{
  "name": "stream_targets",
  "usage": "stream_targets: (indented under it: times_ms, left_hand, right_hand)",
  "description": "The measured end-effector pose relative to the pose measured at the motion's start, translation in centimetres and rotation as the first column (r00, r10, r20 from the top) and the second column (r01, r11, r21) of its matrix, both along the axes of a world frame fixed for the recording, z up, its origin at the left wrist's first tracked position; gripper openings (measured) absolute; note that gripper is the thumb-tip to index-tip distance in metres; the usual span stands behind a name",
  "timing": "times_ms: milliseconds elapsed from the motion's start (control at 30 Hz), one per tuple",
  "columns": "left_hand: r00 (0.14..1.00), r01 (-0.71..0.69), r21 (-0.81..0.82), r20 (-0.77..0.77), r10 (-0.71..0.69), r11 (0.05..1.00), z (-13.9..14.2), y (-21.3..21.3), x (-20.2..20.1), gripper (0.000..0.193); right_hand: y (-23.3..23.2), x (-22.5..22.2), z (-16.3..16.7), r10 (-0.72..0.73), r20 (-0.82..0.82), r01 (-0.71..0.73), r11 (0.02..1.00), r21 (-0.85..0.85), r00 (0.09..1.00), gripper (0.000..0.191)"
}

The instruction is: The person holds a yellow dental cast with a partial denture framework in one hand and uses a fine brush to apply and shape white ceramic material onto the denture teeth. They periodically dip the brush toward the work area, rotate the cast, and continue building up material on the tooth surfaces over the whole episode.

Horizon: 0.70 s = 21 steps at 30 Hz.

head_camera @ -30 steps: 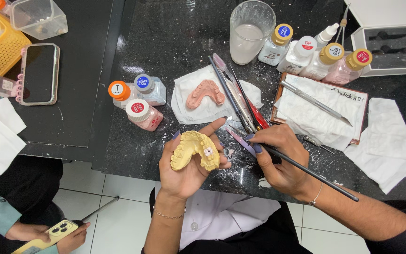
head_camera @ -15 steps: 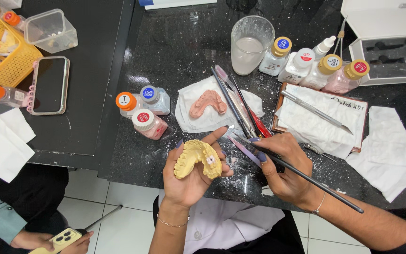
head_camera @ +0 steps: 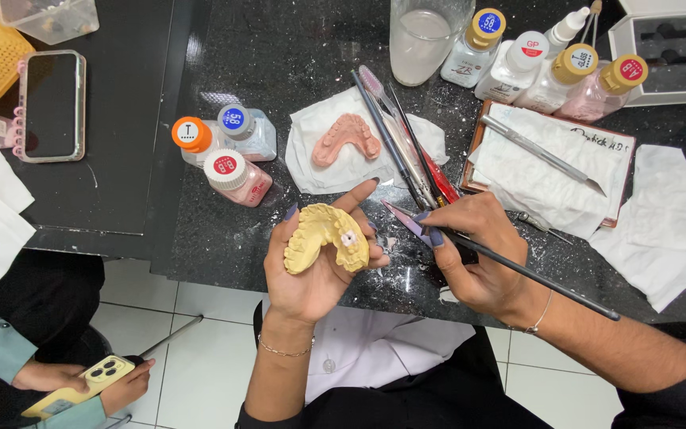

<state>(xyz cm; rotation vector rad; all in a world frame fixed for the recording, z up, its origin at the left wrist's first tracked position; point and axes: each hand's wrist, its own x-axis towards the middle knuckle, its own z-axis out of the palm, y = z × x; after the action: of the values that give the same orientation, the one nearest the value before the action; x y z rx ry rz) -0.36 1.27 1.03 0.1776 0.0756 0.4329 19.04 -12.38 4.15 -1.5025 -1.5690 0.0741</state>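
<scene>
Yellow dental cast cradled in left hand, over counter edge.
Right hand, at 3 o'clock of cast, pinching thin black brush; pink denture on tissue at 12 o'clock.

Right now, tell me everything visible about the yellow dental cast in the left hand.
The yellow dental cast is a horseshoe-shaped arch that looks like matte plaster or stone, with a row of moulded teeth along its curve. One small spot on its right limb carries a pale, pinkish-white tooth-like build-up. It lies in the upturned palm of the left hand, tooth side up, with thumb and fingers cradling its edges. It is held just off the front edge of the black speckled counter. The right hand, holding a thin dark brush, does not touch it.
</scene>
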Motion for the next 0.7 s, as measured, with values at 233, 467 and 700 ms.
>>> stream_targets:
  times_ms: [233,467,700]
  left_hand:
    - [1.0,-0.009,0.005,0.007,0.009,1.0,0.0,-0.06,0.03,0.088]
    - [1.0,-0.015,-0.006,-0.001,0.015,1.0,0.01,-0.12,-0.01,0.089]
    - [1.0,-0.017,-0.025,0.009,0.017,1.0,0.01,-0.2,0.02,0.087]
  right_hand:
    - [-0.27,-0.11,-0.08,-0.024,-0.025,0.024,1.0,-0.013,0.999,0.025]
    - [-0.07,-0.14,0.27,-0.018,0.032,0.02,0.999,-0.039,0.999,0.019]
    - [0.17,-0.25,0.57,0.002,0.022,-0.001,1.0,-0.03,1.0,0.02]
